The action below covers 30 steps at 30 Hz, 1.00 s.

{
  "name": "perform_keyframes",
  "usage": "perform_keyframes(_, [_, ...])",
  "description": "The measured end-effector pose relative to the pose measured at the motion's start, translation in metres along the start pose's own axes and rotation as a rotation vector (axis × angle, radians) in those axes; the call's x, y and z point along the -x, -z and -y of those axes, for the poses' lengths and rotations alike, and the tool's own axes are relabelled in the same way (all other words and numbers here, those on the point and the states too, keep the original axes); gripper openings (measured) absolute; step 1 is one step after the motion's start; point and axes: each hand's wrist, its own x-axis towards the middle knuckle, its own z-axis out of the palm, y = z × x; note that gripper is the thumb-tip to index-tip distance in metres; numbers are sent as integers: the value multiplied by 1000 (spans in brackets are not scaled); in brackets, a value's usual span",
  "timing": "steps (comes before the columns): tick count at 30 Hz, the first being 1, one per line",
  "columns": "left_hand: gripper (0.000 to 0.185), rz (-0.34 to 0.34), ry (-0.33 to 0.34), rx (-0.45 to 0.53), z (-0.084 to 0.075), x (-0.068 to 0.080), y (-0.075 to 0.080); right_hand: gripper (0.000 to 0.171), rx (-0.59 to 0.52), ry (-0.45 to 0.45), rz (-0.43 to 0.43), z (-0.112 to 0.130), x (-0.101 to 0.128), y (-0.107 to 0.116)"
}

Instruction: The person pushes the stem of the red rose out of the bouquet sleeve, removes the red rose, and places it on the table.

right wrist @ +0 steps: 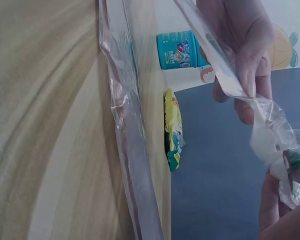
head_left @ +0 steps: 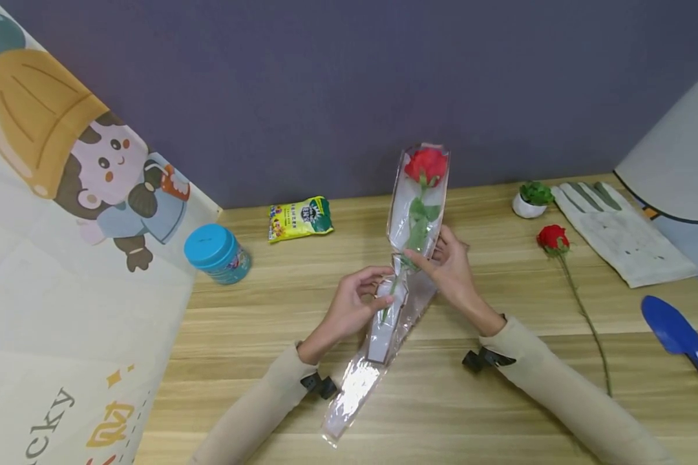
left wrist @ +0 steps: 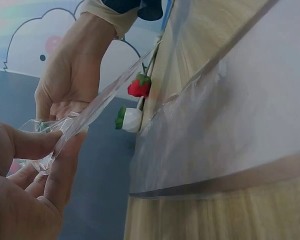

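Observation:
A red rose [head_left: 426, 165] with a green stem stands inside a clear wrapping sleeve [head_left: 400, 223] with a white backing, raised above the table. My left hand [head_left: 355, 300] pinches the sleeve's lower part between thumb and fingers. Higher up, around the gathered middle, my right hand [head_left: 450, 271] grips the same sleeve, its thumb across the front. Crinkled film [right wrist: 272, 135] bunches between the two hands in the right wrist view. Below them, another clear sleeve [head_left: 351, 394] lies flat on the wooden table, partly covered by the wrapped rose.
On the left stand a blue-lidded jar [head_left: 216, 253] and a yellow-green packet [head_left: 300, 219]. To the right are a small potted succulent [head_left: 532, 199], a loose red rose [head_left: 554, 239], white gloves [head_left: 625, 232] and a blue trowel [head_left: 671, 326]. A dark partition [head_left: 326, 97] rises behind the table.

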Motion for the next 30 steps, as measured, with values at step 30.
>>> perform_keyframes(30, [58, 114, 85, 28, 5, 7, -9, 54, -273, -16, -239, 21, -19, 12])
